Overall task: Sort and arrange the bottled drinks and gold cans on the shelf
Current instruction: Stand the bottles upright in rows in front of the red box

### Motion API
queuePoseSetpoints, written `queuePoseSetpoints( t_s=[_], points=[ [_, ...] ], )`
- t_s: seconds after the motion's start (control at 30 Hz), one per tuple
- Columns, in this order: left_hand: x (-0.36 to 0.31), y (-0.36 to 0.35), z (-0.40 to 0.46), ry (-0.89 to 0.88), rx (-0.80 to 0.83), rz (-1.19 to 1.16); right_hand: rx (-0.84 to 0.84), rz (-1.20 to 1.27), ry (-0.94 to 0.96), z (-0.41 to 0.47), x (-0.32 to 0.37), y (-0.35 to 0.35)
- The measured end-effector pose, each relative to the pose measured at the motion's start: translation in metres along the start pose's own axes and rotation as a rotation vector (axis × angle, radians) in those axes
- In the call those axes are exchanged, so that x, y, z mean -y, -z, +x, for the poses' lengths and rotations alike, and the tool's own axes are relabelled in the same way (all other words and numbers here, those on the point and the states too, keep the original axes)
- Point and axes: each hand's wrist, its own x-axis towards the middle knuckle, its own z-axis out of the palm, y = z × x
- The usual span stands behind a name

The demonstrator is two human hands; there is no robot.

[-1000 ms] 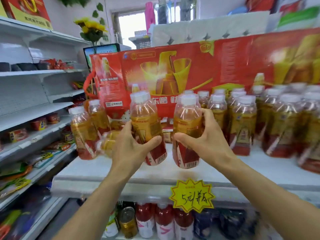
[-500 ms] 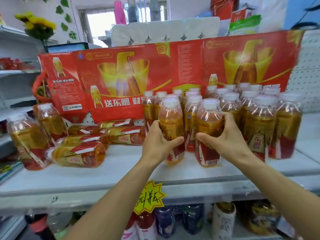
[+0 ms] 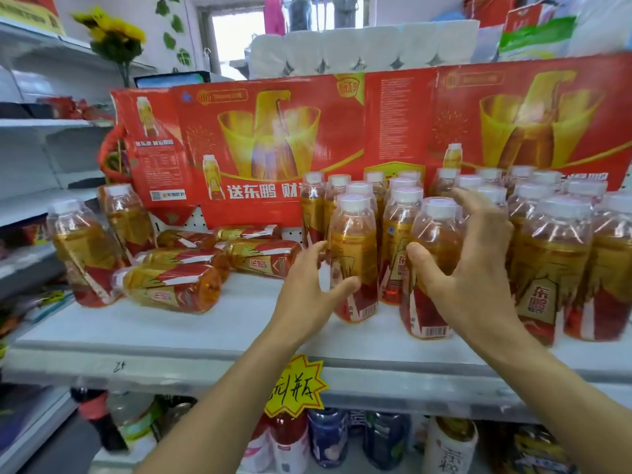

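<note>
— Several bottles (image 3: 178, 285) lay tipped at centre left of the shelf (image 3: 171, 326), two stood apart at far left; right of centre, upright rows were packed. No gold cans up there.

— My hands?

— Your left hand (image 3: 307, 295) curled loosely round one front bottle (image 3: 354, 254), your right hand (image 3: 468, 268) spread wide beside its neighbour (image 3: 432, 268). The red carton (image 3: 260, 145) read 送东鹏; labels showed 东鹏.

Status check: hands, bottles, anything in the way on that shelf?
Left hand and right hand open around two front upright bottles, not clamped. Several fallen bottles lie on the shelf to the left. Nothing blocking.
</note>
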Motion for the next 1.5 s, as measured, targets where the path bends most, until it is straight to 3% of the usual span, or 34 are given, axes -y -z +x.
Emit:
queuePoseSetpoints(
  t_s=[0.07, 0.13, 0.23, 0.43, 0.6, 0.73, 1.0, 1.23, 1.5],
  points=[
    [0.01, 0.017, -0.013, -0.028, -0.061, 0.053, -0.049, 0.018, 0.159, 0.004, 0.019, -0.006],
    [0.024, 0.039, -0.025, -0.02, -0.117, 0.083, 0.007, 0.1, 0.254, 0.005, 0.04, -0.018],
    [0.05, 0.078, -0.033, 0.042, -0.214, 0.113, 0.192, 0.176, 0.334, 0.002, 0.071, -0.051],
    [0.102, 0.153, -0.04, 0.186, -0.345, 0.155, 0.686, 0.093, 0.34, 0.0, 0.115, -0.148],
    [0.143, 0.219, -0.032, 0.313, -0.551, 0.215, 0.87, -0.082, 0.394, 0.007, 0.165, -0.22],
    [0.184, 0.26, -0.012, 0.421, -0.65, 0.217, 0.905, -0.304, 0.422, 0.003, 0.192, -0.266],
    [0.225, 0.287, 0.015, 0.451, -0.411, 0.218, 0.843, -0.548, 0.479, -0.007, 0.209, -0.31],
    [0.224, 0.29, 0.011, 0.385, -0.373, 0.234, 0.79, -0.396, 0.374, -0.001, 0.193, -0.292],
    [0.197, 0.266, -0.004, 0.387, -0.348, 0.136, 0.63, 0.283, -0.246, 0.003, 0.153, -0.226]
  ],
)
